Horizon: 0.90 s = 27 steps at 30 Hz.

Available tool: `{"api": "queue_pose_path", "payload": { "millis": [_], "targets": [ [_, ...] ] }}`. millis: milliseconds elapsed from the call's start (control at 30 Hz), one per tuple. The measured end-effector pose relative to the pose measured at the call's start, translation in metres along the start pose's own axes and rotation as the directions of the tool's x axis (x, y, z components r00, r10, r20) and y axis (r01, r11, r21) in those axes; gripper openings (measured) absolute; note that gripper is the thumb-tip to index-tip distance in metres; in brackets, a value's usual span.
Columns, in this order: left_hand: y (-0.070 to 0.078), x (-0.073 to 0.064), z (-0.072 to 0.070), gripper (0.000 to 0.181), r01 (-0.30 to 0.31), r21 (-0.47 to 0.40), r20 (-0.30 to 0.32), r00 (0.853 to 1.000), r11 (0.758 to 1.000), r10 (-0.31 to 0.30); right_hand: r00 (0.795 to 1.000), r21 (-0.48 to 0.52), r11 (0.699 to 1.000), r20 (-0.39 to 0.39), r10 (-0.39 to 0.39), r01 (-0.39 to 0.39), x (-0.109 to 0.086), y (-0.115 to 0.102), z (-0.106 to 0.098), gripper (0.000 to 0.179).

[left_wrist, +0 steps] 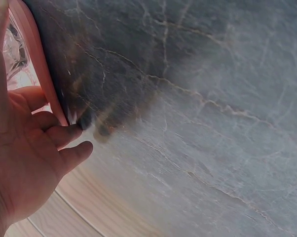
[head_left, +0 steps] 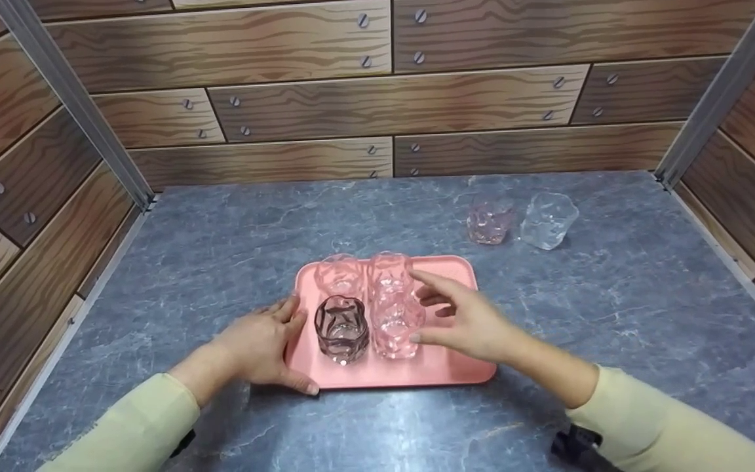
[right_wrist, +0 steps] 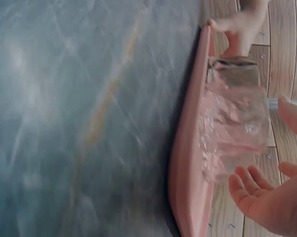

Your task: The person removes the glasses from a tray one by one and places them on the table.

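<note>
A pink tray lies on the table with several tumblers standing on it. One is smoky dark glass, front left; a clear tumbler stands behind it. To their right are a clear front tumbler and a clear back tumbler. My left hand holds the tray's left side, thumb by the front corner and fingers along the edge, bent at the rim in the left wrist view. My right hand hovers right of the clear tumblers, thumb and fingers spread, its fingers apart from the glass in the right wrist view.
Behind the tray at the right stand a pale purple tumbler and a larger clear tumbler. The marbled grey table is enclosed by wood-patterned walls at the back and both sides.
</note>
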State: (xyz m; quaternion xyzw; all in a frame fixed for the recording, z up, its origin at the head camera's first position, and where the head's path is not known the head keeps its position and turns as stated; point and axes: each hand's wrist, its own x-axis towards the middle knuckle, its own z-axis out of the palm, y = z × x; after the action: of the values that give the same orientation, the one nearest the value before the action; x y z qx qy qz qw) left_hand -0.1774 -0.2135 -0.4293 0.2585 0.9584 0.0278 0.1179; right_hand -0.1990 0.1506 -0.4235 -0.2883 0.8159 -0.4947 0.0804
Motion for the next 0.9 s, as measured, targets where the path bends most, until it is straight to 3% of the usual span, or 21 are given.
{"api": "queue_pose_path", "payload": {
  "millis": [167,300,467,900],
  "targets": [
    [0.0,-0.001,0.0,0.14,-0.003,-0.005,-0.002,1.0,1.0,0.003,0.998,-0.099,0.995,0.068,-0.005,0.012,0.004,-0.001,0.008,0.1],
    [-0.001,-0.001,-0.001,0.14,-0.003,-0.014,-0.003,1.0,1.0,0.003,0.993,-0.224,0.974,0.117,-0.012,0.039,0.007,-0.004,0.01,0.099],
    [-0.001,-0.002,0.0,0.14,0.005,-0.026,-0.004,1.0,1.0,-0.005,0.99,-0.305,0.951,0.14,-0.005,0.048,0.014,-0.006,0.014,0.093],
    [-0.001,-0.001,0.0,0.138,-0.012,-0.017,0.001,1.0,1.0,0.012,0.985,-0.193,0.981,0.164,0.045,-0.012,0.021,0.002,0.014,0.086]
  ]
}}
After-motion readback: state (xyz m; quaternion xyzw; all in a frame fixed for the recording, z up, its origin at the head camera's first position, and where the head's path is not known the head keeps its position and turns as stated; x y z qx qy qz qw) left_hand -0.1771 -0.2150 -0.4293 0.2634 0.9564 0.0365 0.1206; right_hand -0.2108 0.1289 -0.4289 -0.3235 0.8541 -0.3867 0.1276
